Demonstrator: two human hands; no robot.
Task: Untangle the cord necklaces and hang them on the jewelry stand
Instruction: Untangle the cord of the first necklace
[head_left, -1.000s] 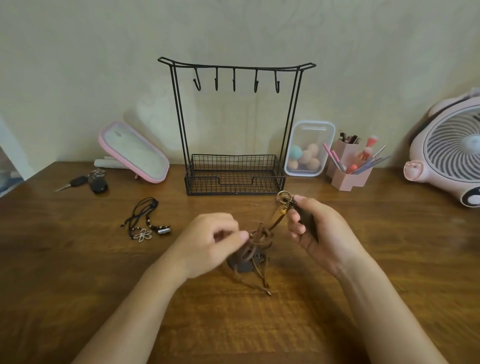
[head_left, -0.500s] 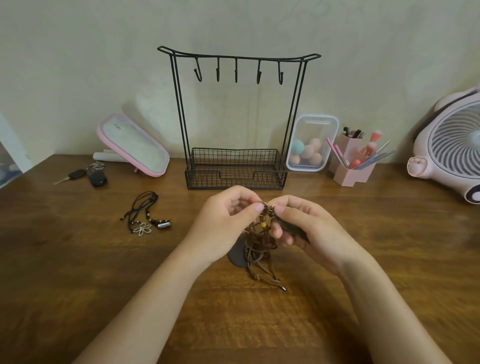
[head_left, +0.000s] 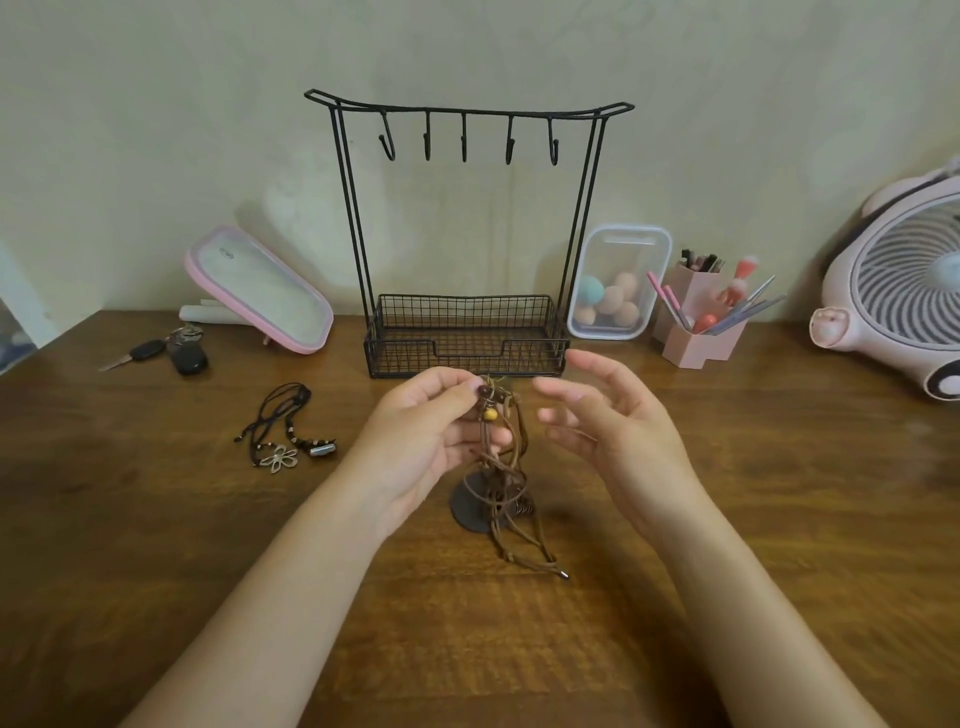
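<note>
Head view: pinches the beaded top of the brown cords with the left grip, raised above the desk; lets the tangle hang down, round pendant seemingly resting on the wood. Holds the right grip released, fingers spread, just beside the cords, touching nothing. Best to pick one loose strand low down with the right, draw it sideways slowly, and ease rather than tug at crossed loops. Hold the top high to open the knots. Offers bare desk on both sides for pulling strands out; mind the stand just behind, hooks bare, the black necklace to the left, and the brush holder to the right.
</note>
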